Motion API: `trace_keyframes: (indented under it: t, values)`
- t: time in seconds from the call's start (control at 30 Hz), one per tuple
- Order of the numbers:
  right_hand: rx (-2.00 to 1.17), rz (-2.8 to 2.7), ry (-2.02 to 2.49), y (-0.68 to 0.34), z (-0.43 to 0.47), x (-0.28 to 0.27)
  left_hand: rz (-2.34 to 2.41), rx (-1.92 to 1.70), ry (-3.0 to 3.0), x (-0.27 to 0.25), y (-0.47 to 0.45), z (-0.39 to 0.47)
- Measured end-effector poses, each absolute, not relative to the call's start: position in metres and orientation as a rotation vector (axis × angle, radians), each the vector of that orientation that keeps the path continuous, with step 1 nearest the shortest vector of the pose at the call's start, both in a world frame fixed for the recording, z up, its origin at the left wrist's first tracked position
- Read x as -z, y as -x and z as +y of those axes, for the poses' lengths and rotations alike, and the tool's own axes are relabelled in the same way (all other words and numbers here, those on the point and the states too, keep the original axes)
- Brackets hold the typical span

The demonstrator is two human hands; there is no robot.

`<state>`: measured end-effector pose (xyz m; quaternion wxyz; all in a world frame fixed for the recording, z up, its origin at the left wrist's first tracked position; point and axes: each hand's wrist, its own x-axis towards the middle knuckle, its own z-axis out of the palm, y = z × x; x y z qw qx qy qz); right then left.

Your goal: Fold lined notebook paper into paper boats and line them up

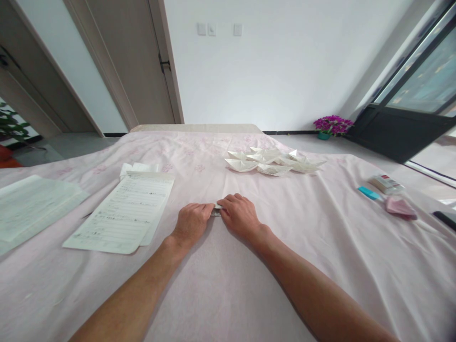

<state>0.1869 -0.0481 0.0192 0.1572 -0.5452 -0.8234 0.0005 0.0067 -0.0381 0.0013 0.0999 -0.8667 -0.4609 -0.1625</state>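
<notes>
Both hands meet low over the middle of the cloth, with a small folded paper (215, 213) between them. My left hand (192, 221) has its fingers closed on the paper's left side. On the other side, my right hand (239, 213) grips it with bent fingers. Most of the paper is hidden by the hands, so its full shape cannot be made out. Beyond my right hand stand several folded paper boats (274, 161), grouped close together. Written, lined sheets (124, 213) lie to the left of my left hand.
A pale pink cloth (221, 294) with soft wrinkles covers the surface. More paper (32, 204) lies at far left. On the right are a blue item (369, 193), a wrapped pack (386, 184), a pink item (400, 207) and a dark object (445, 219) at the edge.
</notes>
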Motion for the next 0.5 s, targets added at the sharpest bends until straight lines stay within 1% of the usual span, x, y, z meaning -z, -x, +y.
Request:
trace_keyframes:
  t: [0.27, 0.5]
  values:
    - [0.093, -2.399, 1.582, -0.1903, -0.0471, -0.0133, -1.368, 0.466, 2.567, -0.0002, -0.0039, -0.0403]
    - [0.109, -2.405, 1.559, -0.1930, -0.0491, -0.0118, -1.361, 0.445, 2.562, -0.0024, -0.0034, -0.0461]
